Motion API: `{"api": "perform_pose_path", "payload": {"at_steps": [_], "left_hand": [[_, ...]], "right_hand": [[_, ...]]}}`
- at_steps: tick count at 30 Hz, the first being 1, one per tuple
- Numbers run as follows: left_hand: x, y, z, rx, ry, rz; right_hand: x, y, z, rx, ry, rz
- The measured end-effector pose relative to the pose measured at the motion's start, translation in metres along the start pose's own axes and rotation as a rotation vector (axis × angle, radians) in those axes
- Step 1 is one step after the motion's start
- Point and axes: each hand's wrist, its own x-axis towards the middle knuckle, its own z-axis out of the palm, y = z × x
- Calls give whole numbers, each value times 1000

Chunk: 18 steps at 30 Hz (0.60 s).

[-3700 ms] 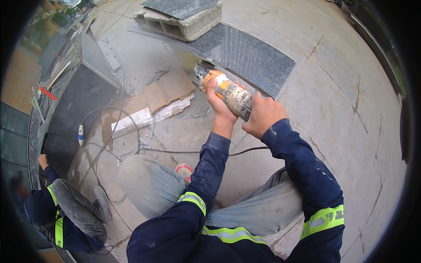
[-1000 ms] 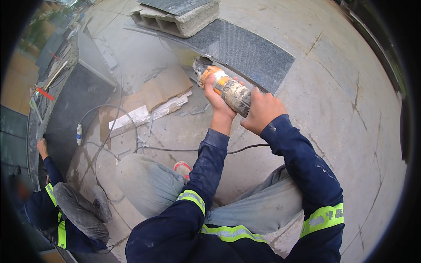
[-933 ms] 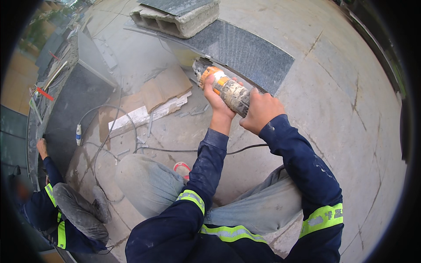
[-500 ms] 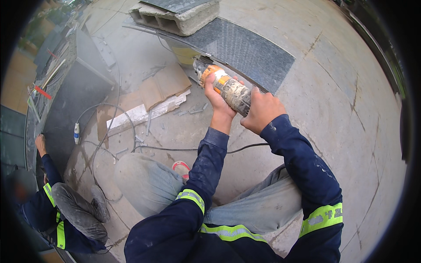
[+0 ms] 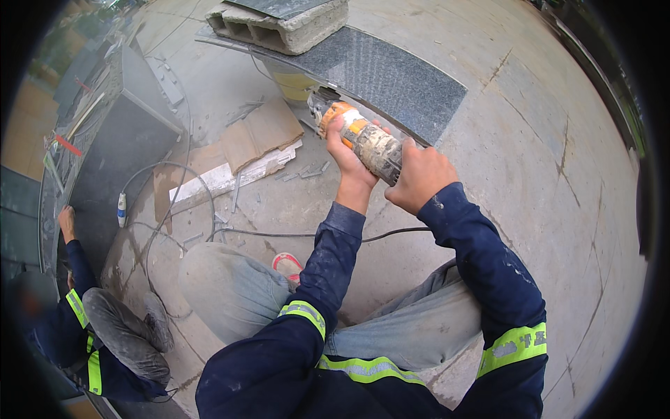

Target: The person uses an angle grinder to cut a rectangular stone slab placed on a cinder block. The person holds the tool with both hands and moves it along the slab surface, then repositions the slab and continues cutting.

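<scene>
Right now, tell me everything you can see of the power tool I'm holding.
The power tool has a roughly cylindrical body, orange toward its dark front end, elsewhere whitish and dark grey, as if caked with dust. It slants from upper left to lower right. Your left hand grips it near the orange part, your right hand its rear. The front is near the dark slab; contact is unclear.

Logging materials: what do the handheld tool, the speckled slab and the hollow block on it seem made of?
Handheld tool: orange casing, probably plastic, dull under pale grime. Speckled slab: stone, perhaps granite, smooth, with fine grey flecks. Hollow block: likely concrete, rough, pitted and grainy.
</scene>
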Motion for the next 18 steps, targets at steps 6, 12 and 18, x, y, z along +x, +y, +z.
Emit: {"api": "perform_pose_path", "payload": {"at_steps": [6, 12, 18], "left_hand": [[-2, 1, 2, -10, -8, -14], [-4, 0, 5, -22, 1, -24], [-8, -1, 8, -6, 6, 1]], "right_hand": [[-2, -1, -4, 3, -4, 4], [-4, -2, -7, -10, -7, 12], [-7, -2, -11, -8, -9, 15]]}}
